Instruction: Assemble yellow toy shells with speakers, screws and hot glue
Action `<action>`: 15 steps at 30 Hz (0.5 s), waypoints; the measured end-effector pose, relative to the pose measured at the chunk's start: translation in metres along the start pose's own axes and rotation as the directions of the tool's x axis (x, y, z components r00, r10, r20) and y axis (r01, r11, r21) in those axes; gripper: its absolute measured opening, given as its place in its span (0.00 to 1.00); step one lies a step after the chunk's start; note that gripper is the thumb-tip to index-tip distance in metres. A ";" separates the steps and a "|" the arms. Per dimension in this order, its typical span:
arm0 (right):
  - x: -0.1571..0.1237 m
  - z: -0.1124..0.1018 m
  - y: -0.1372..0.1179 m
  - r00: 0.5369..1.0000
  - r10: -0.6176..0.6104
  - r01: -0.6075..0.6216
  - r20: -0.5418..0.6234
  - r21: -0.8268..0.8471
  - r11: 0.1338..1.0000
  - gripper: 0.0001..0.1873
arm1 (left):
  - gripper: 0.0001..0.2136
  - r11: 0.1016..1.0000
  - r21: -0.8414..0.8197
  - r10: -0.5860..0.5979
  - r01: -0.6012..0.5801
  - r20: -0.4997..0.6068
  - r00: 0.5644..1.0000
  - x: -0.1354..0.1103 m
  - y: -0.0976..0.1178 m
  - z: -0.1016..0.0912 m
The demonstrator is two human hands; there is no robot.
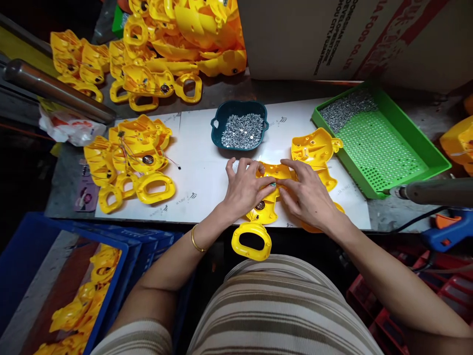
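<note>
A yellow plastic shell half [266, 213] with a loop handle [251, 241] lies at the table's front edge, its hollow side up and the handle past the edge. A round metal speaker-like part sits in it. Over the shell, the fingertips of both hands meet at a small green circuit board [273, 184]. My left hand [242, 187] has bent fingers, closed at the board. From the other side, my right hand [308, 197] reaches in with its fingertips at the board and the shell's rim. My fingers partly hide the board and the shell's upper part.
A dark teal basin [218, 135] of small metal screws stands behind my hands. At right are another shell half [312, 147] and a green tray [410, 182] with screws. Wired shells [136, 148] lie left, below piled shells [207, 29]. Blue crates [125, 256] stand lower left.
</note>
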State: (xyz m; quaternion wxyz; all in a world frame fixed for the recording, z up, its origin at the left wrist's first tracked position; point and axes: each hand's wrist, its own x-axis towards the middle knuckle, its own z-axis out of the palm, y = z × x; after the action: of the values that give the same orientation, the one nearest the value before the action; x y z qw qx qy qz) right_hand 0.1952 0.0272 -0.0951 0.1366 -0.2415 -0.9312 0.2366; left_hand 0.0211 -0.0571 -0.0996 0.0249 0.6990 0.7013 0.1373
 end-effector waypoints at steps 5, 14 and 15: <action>0.000 0.002 0.003 1.000 0.003 -0.003 -0.002 0.024 1.000 0.15 | 0.07 1.000 0.023 0.013 -0.013 0.004 1.000 0.001 0.000 0.000; -0.033 -0.016 0.002 0.901 0.024 0.053 -0.433 0.164 0.985 0.14 | 0.08 1.000 0.028 -0.008 0.006 0.082 0.997 0.002 0.003 -0.007; -0.047 -0.021 0.005 0.860 0.056 0.051 -0.507 0.194 0.980 0.17 | 0.08 1.000 0.028 -0.012 0.010 0.086 0.996 0.002 0.003 -0.007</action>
State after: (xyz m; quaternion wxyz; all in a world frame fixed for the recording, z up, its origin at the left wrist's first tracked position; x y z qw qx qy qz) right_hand 0.2442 0.0147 -0.0858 0.4013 -0.2815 -0.8328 0.2573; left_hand 0.0222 -0.0564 -0.0918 0.0461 0.7007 0.7053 0.0973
